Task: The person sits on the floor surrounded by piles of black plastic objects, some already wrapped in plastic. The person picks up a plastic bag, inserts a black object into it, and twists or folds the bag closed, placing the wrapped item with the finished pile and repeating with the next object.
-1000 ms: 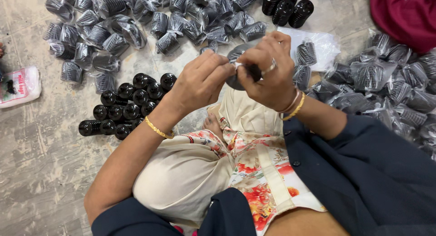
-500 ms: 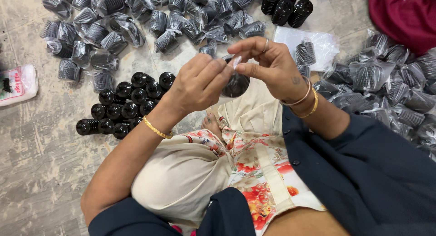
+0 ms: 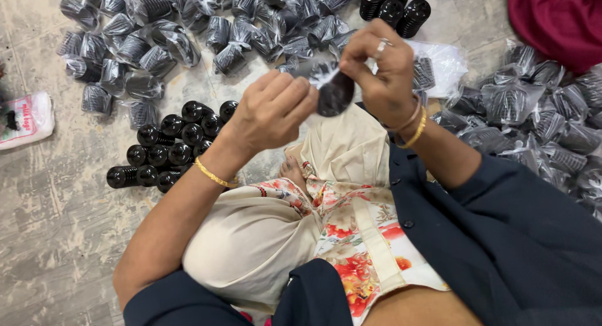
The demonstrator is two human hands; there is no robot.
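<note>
The left hand point(image 3: 276, 110) and the right hand point(image 3: 379, 69) meet just above the middle of the frame, both closed on one black ribbed part point(image 3: 335, 94) that sits in a clear bag point(image 3: 316, 72). The right hand's fingers pinch the bag's top from above; the left hand's fingertips press on the bag from the left side. The right hand wears a ring and bangles, the left a gold bangle at the wrist.

Below the hands lie the person's folded legs in cream cloth point(image 3: 251, 251) and a flowered garment.

Left of centre, a cluster of bare black parts point(image 3: 169, 147) rests on the grey floor point(image 3: 50, 238). Across the upper left and top spreads a pile of bagged parts point(image 3: 182, 31). A second bagged heap point(image 3: 539, 119) fills the right edge. A few more bare parts point(image 3: 395, 9) lie at the top centre, beside a flat clear bag point(image 3: 442, 59). A red cloth point(image 3: 558, 19) sits in the upper right corner, and a white packet point(image 3: 25, 119) at the left edge.
</note>
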